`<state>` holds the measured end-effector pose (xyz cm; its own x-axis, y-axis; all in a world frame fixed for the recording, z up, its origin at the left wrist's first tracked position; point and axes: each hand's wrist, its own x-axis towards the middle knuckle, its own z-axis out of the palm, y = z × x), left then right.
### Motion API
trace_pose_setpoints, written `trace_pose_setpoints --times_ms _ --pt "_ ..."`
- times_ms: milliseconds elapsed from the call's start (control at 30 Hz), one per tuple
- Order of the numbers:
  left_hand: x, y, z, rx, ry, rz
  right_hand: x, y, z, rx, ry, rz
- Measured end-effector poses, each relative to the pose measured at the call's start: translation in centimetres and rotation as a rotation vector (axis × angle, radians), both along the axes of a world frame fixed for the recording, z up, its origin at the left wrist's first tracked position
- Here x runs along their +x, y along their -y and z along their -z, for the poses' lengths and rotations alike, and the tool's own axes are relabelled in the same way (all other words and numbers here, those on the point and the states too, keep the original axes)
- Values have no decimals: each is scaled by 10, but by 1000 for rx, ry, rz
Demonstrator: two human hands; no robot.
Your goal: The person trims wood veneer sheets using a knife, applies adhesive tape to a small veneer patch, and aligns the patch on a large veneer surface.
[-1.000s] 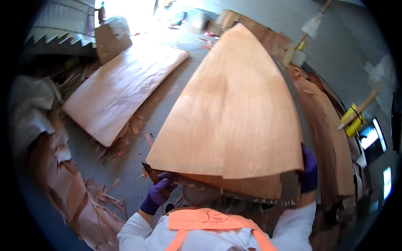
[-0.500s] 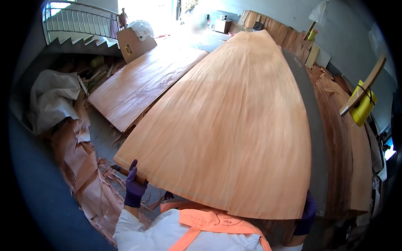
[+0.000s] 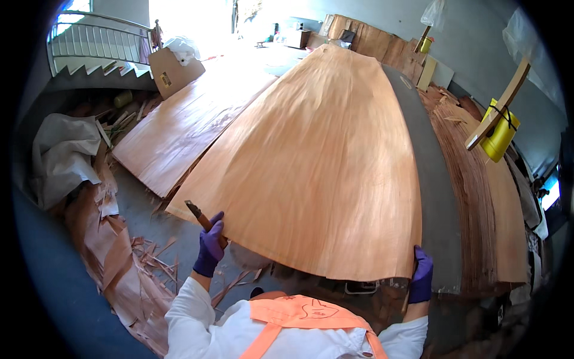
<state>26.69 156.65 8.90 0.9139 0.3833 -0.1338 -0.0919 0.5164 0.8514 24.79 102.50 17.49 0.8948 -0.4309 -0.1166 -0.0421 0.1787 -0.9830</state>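
A long, pale orange-brown wood veneer sheet [image 3: 317, 179] stretches away from me, its near edge bowed and raised. At the near left part of that edge, my left hand [image 3: 210, 246], in a purple glove, is closed around a wooden-handled knife [image 3: 200, 216]. The knife's dark blade end points up and left across the sheet's corner. Whether these fingers also pinch the veneer, I cannot tell. My right hand [image 3: 422, 276], in a matching glove, grips the near right corner; its fingertips are partly hidden.
On the left lies another stack of veneer [image 3: 191, 128], with torn veneer scraps [image 3: 122, 263] nearer me. A grey table surface [image 3: 431, 197] and a tall veneer stack [image 3: 472, 203] run along the right. A yellow container tied to a wooden stick [image 3: 501, 128] stands above that stack.
The sheet's near edge has moved away from me. My left hand has risen with the knife, whose blade now tilts upward. My right hand has come more fully into view.
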Motion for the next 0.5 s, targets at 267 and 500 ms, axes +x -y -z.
trace_pose_setpoints --times_ms 267,500 --pt "-11 -36 14 142 -83 56 -30 -47 -15 -141 -80 78" --pt "-10 -48 21 250 -84 5 -49 -63 -11 -152 -32 171"
